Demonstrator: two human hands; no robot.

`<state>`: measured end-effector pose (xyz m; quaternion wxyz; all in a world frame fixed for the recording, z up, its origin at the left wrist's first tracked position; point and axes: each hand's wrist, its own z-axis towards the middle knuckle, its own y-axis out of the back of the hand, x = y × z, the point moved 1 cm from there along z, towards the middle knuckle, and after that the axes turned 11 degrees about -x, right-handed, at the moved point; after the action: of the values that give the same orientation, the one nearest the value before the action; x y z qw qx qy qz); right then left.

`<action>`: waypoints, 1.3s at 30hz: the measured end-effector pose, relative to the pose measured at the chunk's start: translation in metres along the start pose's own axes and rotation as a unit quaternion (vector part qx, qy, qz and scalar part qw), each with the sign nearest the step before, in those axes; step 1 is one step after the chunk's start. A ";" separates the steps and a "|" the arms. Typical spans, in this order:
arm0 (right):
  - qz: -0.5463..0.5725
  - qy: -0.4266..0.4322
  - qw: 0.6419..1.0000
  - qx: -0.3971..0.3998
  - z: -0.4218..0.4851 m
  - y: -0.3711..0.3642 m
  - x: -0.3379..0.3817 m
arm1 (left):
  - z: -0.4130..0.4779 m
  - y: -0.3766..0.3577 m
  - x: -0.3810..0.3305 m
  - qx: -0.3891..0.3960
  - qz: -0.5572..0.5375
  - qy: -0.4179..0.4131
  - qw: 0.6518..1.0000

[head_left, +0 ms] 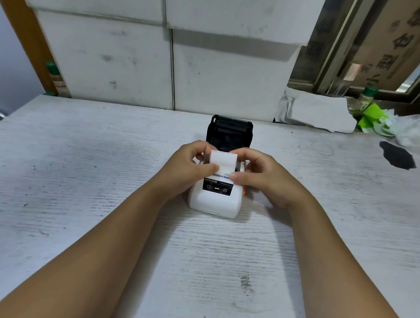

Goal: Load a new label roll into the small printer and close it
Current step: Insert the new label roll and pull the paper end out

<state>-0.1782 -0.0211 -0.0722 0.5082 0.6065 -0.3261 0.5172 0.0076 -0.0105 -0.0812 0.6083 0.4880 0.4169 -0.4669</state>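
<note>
A small white printer [213,203] with a black control panel sits mid-table, its black lid [229,133] swung open and standing upright at the back. A white label roll [223,161] lies over the open compartment, its loose end drawn toward me across the panel. My left hand [191,168] grips the roll's left side, thumb pressed on the label strip. On the other side, my right hand [262,176] holds the roll's right end, its thumb on the strip's lower edge. The compartment below the roll is hidden.
The worn white table [80,175] backs onto stacked white boxes [165,65]. At the back right lie crumpled white paper [322,114], green scraps [371,117], a bottle [366,97] and a plastic bag [417,132]. A black patch [397,155] marks the table at right.
</note>
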 end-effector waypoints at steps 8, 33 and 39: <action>-0.078 0.010 0.996 0.044 -0.005 0.000 0.005 | 0.000 -0.003 0.001 -0.031 0.049 -0.004 0.998; -0.013 0.022 0.999 -0.036 0.009 -0.010 -0.011 | -0.002 -0.008 -0.005 -0.196 0.131 -0.058 0.970; -0.023 0.071 0.980 -0.186 0.012 -0.029 -0.007 | -0.001 -0.009 -0.005 -0.204 0.154 -0.088 0.963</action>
<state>-0.1494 -0.0259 -0.0861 0.6461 0.4705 -0.3656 0.4770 -0.0018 -0.0097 -0.0788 0.7938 0.3689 0.3681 -0.3135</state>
